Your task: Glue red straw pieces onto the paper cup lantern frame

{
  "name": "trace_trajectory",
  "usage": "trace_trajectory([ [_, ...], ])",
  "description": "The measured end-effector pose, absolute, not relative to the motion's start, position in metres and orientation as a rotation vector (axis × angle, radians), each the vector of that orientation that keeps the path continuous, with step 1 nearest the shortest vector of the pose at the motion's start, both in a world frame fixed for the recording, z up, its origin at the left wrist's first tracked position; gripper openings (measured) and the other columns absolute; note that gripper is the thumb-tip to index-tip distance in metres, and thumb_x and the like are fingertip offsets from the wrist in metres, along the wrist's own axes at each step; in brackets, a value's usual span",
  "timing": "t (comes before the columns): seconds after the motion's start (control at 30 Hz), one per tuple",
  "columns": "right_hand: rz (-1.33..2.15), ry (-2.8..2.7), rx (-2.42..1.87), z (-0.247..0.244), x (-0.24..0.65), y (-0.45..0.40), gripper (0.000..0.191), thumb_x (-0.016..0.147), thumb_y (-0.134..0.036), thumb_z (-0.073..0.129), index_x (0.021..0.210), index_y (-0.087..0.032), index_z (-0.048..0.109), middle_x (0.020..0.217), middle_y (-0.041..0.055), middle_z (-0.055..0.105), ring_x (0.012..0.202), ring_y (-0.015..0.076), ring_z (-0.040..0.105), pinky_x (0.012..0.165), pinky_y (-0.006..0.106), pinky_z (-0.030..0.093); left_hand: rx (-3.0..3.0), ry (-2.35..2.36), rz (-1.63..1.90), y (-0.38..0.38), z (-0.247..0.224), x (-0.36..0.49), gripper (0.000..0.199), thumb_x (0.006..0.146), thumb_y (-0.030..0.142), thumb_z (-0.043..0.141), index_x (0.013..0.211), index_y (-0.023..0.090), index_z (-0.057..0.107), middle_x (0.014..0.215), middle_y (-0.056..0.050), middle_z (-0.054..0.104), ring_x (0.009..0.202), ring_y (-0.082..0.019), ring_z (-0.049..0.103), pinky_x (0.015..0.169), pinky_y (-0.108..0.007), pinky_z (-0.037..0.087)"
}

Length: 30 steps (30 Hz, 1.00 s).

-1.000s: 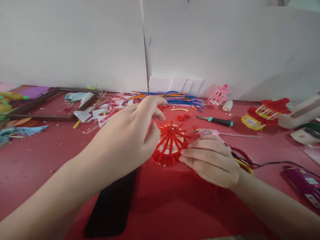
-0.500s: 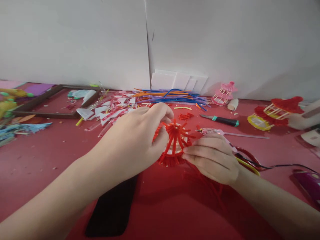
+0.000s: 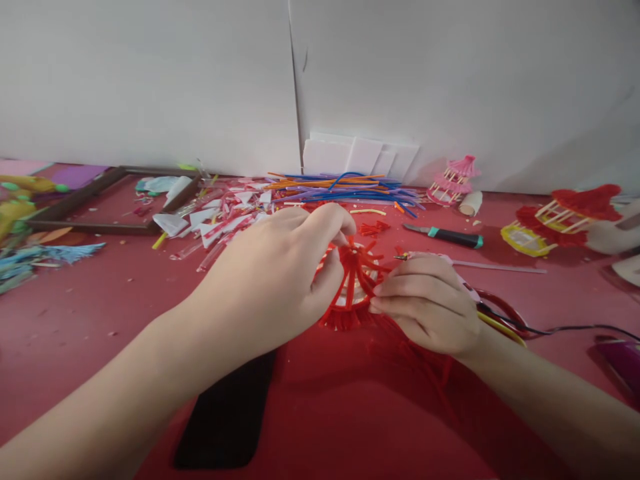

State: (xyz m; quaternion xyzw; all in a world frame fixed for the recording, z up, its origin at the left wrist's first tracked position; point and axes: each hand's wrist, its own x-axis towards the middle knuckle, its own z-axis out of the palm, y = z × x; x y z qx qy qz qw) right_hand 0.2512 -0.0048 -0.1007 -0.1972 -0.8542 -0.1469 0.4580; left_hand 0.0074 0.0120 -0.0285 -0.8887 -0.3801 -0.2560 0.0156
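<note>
A small red pipe-cleaner pavilion [image 3: 352, 283] stands on the table between my hands, its roof strands fanning out from a peak over a pale ring. My left hand [image 3: 295, 267] curls over its left side and top, fingertips at the peak; its palm hides part of the model. At the right edge, my right hand [image 3: 430, 303] pinches the end of a red roof strand between thumb and fingers. Behind that hand lies a pink glue gun [image 3: 467, 287], its metal nozzle pointing left. Loose red pipe cleaners [image 3: 425, 367] lie below the right hand.
A craft knife [image 3: 445, 236] lies behind the right hand. Blue and orange pipe cleaners [image 3: 345, 190] and plastic scraps [image 3: 235, 213] fill the back. A black phone-like slab [image 3: 225, 420] is under my left forearm. Another person's hand [image 3: 613, 233] holds a red-and-yellow pavilion [image 3: 565, 217].
The view has shifted slightly, with things at the right now farther right. Both hands stay on the red pavilion. The other person's pavilion has risen a little.
</note>
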Motion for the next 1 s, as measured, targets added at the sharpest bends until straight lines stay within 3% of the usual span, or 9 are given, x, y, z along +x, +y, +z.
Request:
trace_trajectory([
  [0.33, -0.259, -2.086, -0.555, -0.1050, 0.2476, -0.0044, 0.013, 0.094, -0.010, 0.073, 0.098, -0.023, 0.075, 0.092, 0.0006, 0.082, 0.094, 0.0187, 0.072, 0.084, 0.035, 0.062, -2.731, -1.172, -0.760, 0.0115, -0.0282, 0.0087, 0.024, 0.095, 0.020, 0.046, 0.113, 0.024, 0.061, 0.107, -0.010, 0.079, 0.096, -0.031, 0.076, 0.073, -0.042, 0.063],
  [0.63, -0.214, -2.075, -0.567, -0.1030, 0.2484, -0.0024, 0.010, 0.094, -0.013, 0.073, 0.097, -0.023, 0.073, 0.093, 0.0026, 0.080, 0.093, 0.0194, 0.071, 0.086, 0.037, 0.060, -2.790, -1.265, -0.719, 0.0070, -0.0241, 0.0080, 0.029, 0.096, 0.022, 0.045, 0.117, 0.019, 0.065, 0.113, -0.013, 0.077, 0.104, -0.034, 0.075, 0.080, -0.045, 0.062],
  [1.0, -0.143, -2.059, -0.542, -0.1025, 0.2452, -0.0002, 0.011, 0.092, -0.012, 0.075, 0.097, -0.022, 0.072, 0.094, 0.0037, 0.079, 0.095, 0.0198, 0.070, 0.088, 0.039, 0.059, -2.800, -1.216, -0.867, 0.0050, -0.0296, 0.0121, 0.018, 0.099, 0.019, 0.048, 0.112, 0.021, 0.060, 0.111, -0.006, 0.076, 0.104, -0.029, 0.072, 0.087, -0.042, 0.056],
])
